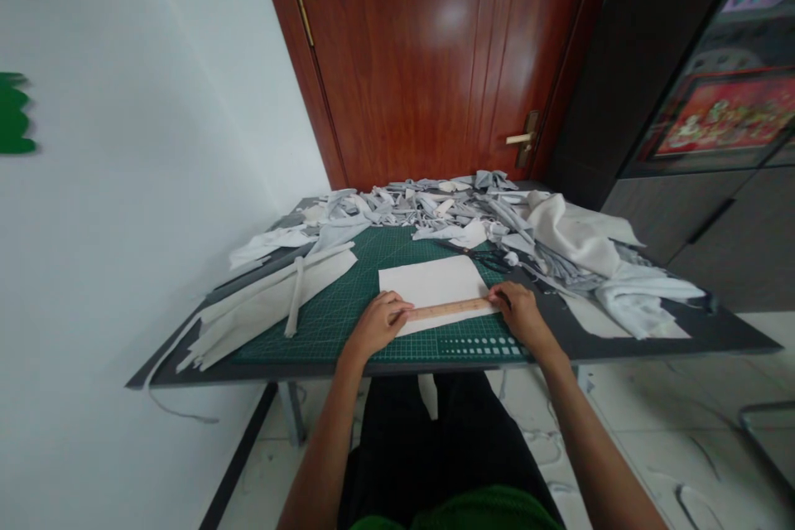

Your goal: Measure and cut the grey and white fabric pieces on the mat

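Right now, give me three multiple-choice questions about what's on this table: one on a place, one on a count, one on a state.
1. Where is the wooden ruler? A) across the white sheet; B) on the floor; C) beside the door.
2. How many hands touch the ruler? A) none; B) one; C) two.
3. How does the sheet lie? A) crumpled; B) rolled up; C) flat.

Answers: 1 A, the ruler crosses the sheet's near part. 2 C, the left hand and right hand rest on its ends. 3 C, it lies spread on the green cutting mat.
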Motion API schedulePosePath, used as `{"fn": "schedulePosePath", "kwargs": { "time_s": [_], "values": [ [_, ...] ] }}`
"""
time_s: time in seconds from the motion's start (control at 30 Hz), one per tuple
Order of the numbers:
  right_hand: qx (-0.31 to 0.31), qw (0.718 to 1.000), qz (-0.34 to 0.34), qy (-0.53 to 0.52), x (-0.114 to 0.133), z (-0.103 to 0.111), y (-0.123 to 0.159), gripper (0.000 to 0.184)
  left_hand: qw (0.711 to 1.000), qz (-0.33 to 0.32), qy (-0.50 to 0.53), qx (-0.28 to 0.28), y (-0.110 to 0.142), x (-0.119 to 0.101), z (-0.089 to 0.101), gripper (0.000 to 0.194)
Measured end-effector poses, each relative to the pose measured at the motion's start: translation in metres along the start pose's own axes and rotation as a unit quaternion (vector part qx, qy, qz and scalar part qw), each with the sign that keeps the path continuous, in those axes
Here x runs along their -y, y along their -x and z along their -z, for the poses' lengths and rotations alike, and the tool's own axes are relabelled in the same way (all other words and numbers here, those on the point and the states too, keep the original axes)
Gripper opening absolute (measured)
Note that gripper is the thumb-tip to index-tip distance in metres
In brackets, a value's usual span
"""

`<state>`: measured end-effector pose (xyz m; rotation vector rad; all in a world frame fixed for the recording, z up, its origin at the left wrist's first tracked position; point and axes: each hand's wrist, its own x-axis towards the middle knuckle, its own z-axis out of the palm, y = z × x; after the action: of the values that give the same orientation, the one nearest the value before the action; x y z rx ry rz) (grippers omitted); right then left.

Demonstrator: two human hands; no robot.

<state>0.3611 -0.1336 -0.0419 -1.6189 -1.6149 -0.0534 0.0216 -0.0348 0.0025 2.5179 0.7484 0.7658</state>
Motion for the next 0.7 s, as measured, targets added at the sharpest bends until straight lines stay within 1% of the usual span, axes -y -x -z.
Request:
{"fn": "schedulePosePath", "kwargs": {
  "time_s": [0.1,0.23,0.3,0.33,0.4,0.47,0.5,0.53,0.6,0.7],
  "values": [
    [0.000,1.000,-0.001,0.009,-0.001,0.001,0.002,0.021,1.000,0.018,0.012,-0.014,0.001,0.001,0.001,0.020],
    [0.003,1.000,0.008,-0.001,-0.003,0.000,0.001,0.020,1.000,0.012,0.023,-0.004,0.001,0.000,0.004,0.018],
    [0.001,1.000,0.010,-0.010,-0.003,0.000,-0.001,0.019,1.000,0.012,0.010,0.004,0.001,-0.002,0.004,0.019],
    [0.002,1.000,0.010,-0.016,-0.003,0.000,-0.002,0.018,1.000,0.018,-0.010,0.001,0.001,-0.003,0.004,0.019],
    [0.006,0.999,0.012,-0.032,-0.003,0.001,-0.005,0.017,0.996,0.046,-0.072,-0.029,0.003,-0.001,0.000,0.021],
    [0.010,0.999,0.015,-0.045,-0.005,0.001,-0.008,0.016,0.986,0.072,-0.137,-0.060,0.005,0.003,-0.005,0.028],
    [0.011,0.999,0.017,-0.049,-0.006,0.001,-0.009,0.016,0.982,0.076,-0.161,-0.066,0.005,0.006,-0.007,0.032],
    [0.011,0.998,0.021,-0.050,-0.007,0.001,-0.010,0.015,0.979,0.077,-0.178,-0.060,0.006,0.010,-0.009,0.036],
    [0.018,0.999,0.031,-0.040,-0.009,0.001,-0.013,0.015,0.976,0.081,-0.200,-0.028,0.004,0.019,-0.011,0.041],
    [0.036,0.998,0.047,-0.002,-0.008,-0.002,-0.018,0.015,0.970,0.118,-0.214,0.018,-0.004,0.037,-0.006,0.044]
  ]
}}
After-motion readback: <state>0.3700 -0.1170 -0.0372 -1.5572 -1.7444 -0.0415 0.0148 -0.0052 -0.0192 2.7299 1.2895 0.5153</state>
